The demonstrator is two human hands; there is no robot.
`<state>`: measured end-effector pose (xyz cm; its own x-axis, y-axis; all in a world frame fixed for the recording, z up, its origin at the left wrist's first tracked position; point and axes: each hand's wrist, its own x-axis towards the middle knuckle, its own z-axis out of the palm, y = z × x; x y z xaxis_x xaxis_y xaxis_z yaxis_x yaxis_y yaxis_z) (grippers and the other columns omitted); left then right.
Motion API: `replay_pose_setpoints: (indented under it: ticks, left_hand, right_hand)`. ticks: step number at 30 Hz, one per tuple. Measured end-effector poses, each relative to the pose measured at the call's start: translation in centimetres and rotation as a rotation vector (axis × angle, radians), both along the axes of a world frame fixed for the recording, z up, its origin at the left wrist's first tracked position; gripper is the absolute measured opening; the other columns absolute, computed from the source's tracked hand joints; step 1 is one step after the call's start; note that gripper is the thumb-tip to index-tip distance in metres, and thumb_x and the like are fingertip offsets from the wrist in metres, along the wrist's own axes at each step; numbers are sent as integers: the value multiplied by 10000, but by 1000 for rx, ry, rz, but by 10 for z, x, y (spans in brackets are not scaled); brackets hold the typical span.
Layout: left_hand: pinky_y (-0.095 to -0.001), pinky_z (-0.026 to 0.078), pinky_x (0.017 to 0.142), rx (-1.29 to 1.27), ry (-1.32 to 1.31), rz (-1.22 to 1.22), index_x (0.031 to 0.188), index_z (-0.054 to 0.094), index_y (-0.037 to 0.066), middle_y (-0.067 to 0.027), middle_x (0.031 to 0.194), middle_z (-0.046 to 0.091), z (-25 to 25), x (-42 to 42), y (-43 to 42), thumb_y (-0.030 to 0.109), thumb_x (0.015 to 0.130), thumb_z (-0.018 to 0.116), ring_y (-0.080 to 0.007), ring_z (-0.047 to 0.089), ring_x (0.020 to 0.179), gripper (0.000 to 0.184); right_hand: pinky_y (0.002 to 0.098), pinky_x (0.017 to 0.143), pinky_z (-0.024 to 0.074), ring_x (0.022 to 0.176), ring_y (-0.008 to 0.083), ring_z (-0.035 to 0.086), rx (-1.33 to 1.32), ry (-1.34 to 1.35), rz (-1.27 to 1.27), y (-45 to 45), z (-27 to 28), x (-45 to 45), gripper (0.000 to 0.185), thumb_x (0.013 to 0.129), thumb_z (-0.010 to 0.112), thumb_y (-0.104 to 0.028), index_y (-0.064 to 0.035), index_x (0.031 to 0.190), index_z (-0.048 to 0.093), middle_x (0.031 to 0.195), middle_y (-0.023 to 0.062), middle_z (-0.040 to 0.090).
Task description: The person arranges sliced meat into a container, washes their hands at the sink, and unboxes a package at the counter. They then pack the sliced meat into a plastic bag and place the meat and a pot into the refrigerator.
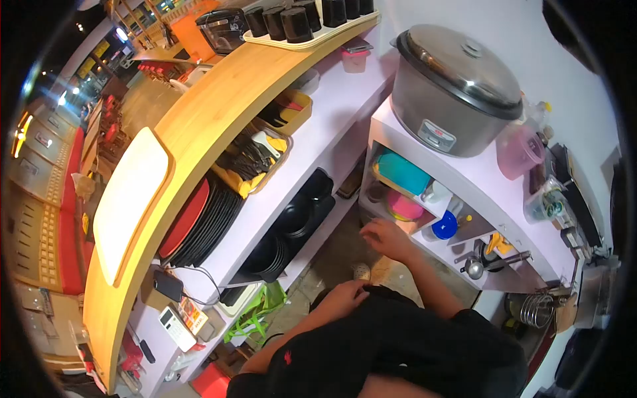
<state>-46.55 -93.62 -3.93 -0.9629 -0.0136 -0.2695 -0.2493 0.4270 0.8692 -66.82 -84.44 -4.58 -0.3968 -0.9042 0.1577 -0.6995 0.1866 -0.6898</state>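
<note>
My left hand (342,298) lies against the black clothing (424,331) at my waist, its fingers loosely laid and holding nothing I can see. My right hand (387,239) is held out in front of the low shelf unit, fingers apart and slightly curled, with nothing in it. Closest to that hand are a pink bowl-like container (403,205) and a blue-lidded jar (444,225) on the shelves. A teal tray-shaped container (403,174) sits above them. On top of the unit stands a large grey rice cooker (441,109) with its metal lid on.
A curved wooden counter (199,126) runs along the left, with stacked black plates (215,219), a cutlery basket (255,159) and black bowls (265,255) on shelves beneath. A calculator (178,328) and a phone (168,284) lie lower left. Ladles (474,268) are at right.
</note>
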Motion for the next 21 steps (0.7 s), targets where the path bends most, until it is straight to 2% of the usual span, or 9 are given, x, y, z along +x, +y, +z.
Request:
replay_pose_setpoints:
  ticks: [4, 7, 10, 13, 15, 16, 17, 19, 21]
  left_hand:
    - [-386, 479, 795, 33, -148, 54, 1136, 576, 25, -196, 993, 621, 11, -26, -18, 194, 854, 596, -328, 614, 897, 329]
    - [-410, 430, 914, -156, -81, -7, 1238, 510, 27, -223, 1204, 528, 28, -47, -36, 243, 838, 627, -372, 529, 1091, 469]
    - [-429, 328, 1041, -497, 323, 166, 1372, 350, 23, -221, 1394, 345, 36, -62, -47, 378, 811, 673, -398, 355, 1279, 738]
    - [-459, 227, 1102, -701, 153, 121, 1428, 247, 54, -171, 1454, 250, 65, -75, -47, 404, 717, 751, -422, 213, 1342, 939]
    - [-547, 205, 1076, -740, 251, 16, 1370, 345, 63, -166, 1396, 358, 57, -80, -47, 428, 706, 739, -395, 307, 1305, 854]
    - [-591, 193, 1063, -759, 306, -37, 1341, 394, 68, -163, 1367, 411, 55, -84, -48, 439, 701, 734, -382, 355, 1286, 814]
    - [-572, 246, 1033, -642, 221, -118, 1284, 427, 85, -157, 1285, 474, 56, -91, -52, 428, 709, 728, -370, 419, 1221, 735]
    - [-535, 350, 975, -404, 36, -267, 1171, 493, 118, -145, 1120, 599, 61, -103, -62, 405, 725, 716, -345, 549, 1093, 576]
    - [-486, 426, 847, -353, 69, -144, 1067, 502, 120, -137, 952, 631, 48, -97, -59, 353, 767, 665, -349, 601, 934, 413]
  right_hand:
    - [411, 780, 463, 877, 328, 570, -47, -70, 38, -19, -10, -21, 140, 817, 619, -147, -62, 926, 638, 884, 129, 600]
    - [388, 908, 427, 1057, 308, 546, 35, -292, 167, -36, -9, -12, 304, 899, 560, -252, -67, 1138, 584, 1110, 142, 586]
    - [388, 1044, 315, 1231, 272, 436, -406, -825, -111, -47, -7, 19, 576, 921, 502, -424, -65, 1359, 397, 1374, 137, 432]
    - [395, 1116, 190, 1314, 262, 315, -270, -1395, -78, -42, -10, 22, 732, 928, 428, -517, -39, 1440, 214, 1481, 118, 259]
    - [372, 1082, 255, 1258, 236, 374, -140, -1685, 46, -36, -16, 24, 686, 932, 447, -495, -35, 1411, 276, 1414, 110, 349]
    - [368, 1064, 280, 1234, 230, 399, -61, -1680, 67, -34, -16, 23, 654, 938, 445, -486, -34, 1392, 311, 1382, 107, 389]
    - [365, 1046, 306, 1211, 225, 424, 18, -1673, 91, -32, -16, 22, 625, 944, 443, -476, -32, 1373, 347, 1350, 105, 430]
    - [373, 1007, 342, 1172, 229, 466, 213, -1380, 47, -31, -10, 21, 562, 963, 414, -461, -31, 1324, 429, 1288, 103, 502]
    - [310, 915, 397, 1087, 176, 491, 190, -1470, 10, -30, 6, 28, 511, 954, 453, -446, -34, 1254, 490, 1197, 80, 523]
